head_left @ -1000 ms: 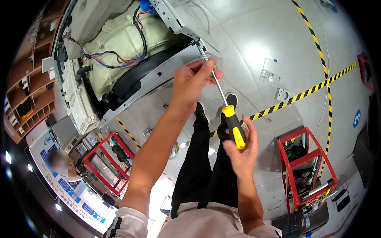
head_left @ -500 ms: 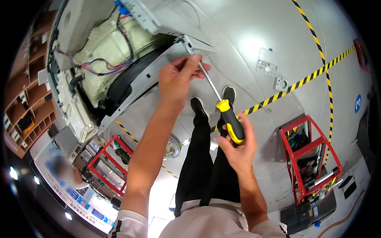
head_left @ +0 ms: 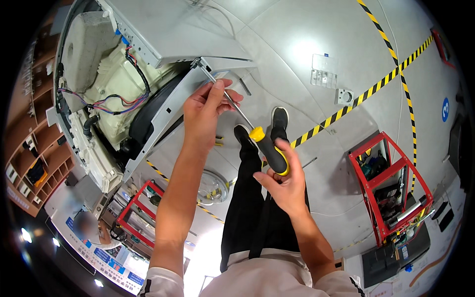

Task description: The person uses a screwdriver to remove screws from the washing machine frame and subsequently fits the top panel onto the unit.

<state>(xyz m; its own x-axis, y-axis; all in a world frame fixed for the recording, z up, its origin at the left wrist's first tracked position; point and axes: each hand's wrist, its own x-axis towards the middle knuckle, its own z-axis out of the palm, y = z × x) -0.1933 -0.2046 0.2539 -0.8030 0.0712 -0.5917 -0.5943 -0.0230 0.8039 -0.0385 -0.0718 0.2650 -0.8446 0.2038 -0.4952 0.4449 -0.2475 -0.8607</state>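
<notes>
Yellow-and-black screwdriver spans both hands' fingers: left hand pinches its shank; right hand curls about its handle, grip unconfirmed. Judged light, rigid; shank probably slippery, handle the surer hold.

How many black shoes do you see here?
2. The left shoe shows just left of the yellow collar of the screwdriver; the right shoe is right of it, farther forward. Any worn by the background person are hidden.
</notes>
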